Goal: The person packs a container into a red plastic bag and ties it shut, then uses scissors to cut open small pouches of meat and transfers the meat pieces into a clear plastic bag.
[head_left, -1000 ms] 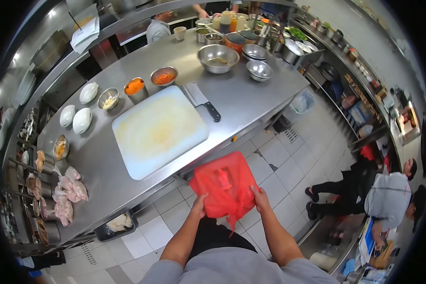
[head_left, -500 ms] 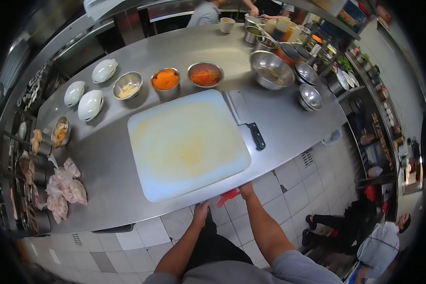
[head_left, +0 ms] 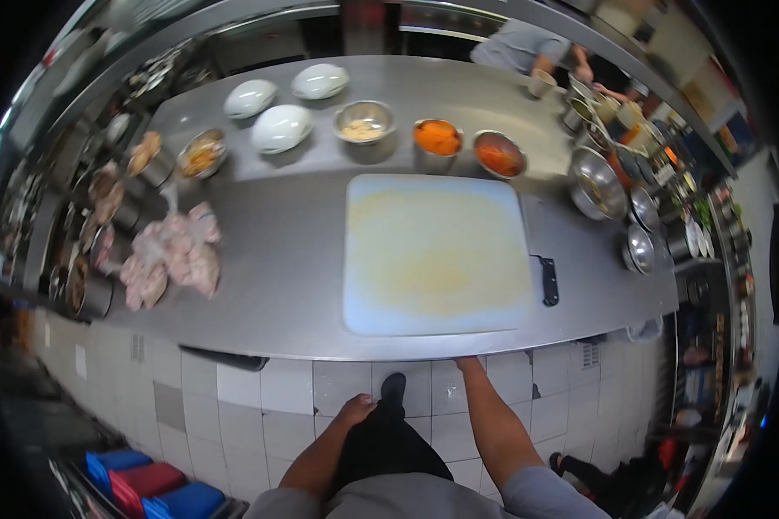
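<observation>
My left hand (head_left: 357,408) hangs beside my thigh, below the front edge of the steel table (head_left: 260,333). Its fingers are loosely curled, and I see nothing in them. My right hand (head_left: 467,364) reaches to the table edge, where its fingers are hidden beneath the rim. Above it on the table lies a white cutting board (head_left: 437,259) with yellowish stains. At the board's right side is a cleaver, its black handle (head_left: 549,282) pointing toward the front edge.
Bagged raw meat (head_left: 177,255) lies on the left. Along the back stand white dishes (head_left: 281,130), a bowl of chopped pale pieces (head_left: 363,128), orange food (head_left: 437,137) and shredded carrot (head_left: 499,157). Steel bowls (head_left: 595,183) stand right. Another person (head_left: 524,48) works at the far side.
My view has swung left, so the table appears shifted right. My left hand has dropped away from the table edge. The red cloth between my hands is out of sight now.
</observation>
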A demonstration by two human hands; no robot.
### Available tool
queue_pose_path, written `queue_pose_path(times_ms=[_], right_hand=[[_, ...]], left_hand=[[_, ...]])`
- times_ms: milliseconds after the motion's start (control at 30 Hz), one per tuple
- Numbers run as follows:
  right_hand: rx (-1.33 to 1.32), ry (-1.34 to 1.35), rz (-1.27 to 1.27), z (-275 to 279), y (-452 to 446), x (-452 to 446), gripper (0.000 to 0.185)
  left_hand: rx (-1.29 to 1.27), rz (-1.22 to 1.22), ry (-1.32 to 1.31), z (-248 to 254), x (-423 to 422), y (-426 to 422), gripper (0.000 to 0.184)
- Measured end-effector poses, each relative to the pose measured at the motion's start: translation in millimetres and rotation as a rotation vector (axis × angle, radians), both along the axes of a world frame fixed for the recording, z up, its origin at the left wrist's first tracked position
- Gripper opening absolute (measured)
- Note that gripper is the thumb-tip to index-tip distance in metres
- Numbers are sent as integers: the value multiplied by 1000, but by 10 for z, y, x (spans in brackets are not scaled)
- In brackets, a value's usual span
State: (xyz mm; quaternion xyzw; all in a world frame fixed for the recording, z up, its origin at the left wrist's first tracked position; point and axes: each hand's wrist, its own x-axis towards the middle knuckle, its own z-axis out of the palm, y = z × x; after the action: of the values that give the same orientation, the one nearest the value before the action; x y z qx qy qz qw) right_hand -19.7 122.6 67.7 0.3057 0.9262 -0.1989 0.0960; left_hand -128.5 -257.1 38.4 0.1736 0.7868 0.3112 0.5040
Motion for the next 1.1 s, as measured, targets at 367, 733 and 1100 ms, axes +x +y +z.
queue_pose_path(times_ms=[367, 733, 1100], right_hand=[[-883, -136, -501, 627, -1883, 2091, 52], [-1022, -202, -960, 870, -3590, 4855, 51], [-1012, -95, -850, 1050, -3437, 3923, 48]], left_hand=[[33, -83, 281, 100, 375, -1399, 54], [-190, -110, -94, 670, 743, -2667, 50], [-50, 9, -12, 743, -76, -2655, 43]])
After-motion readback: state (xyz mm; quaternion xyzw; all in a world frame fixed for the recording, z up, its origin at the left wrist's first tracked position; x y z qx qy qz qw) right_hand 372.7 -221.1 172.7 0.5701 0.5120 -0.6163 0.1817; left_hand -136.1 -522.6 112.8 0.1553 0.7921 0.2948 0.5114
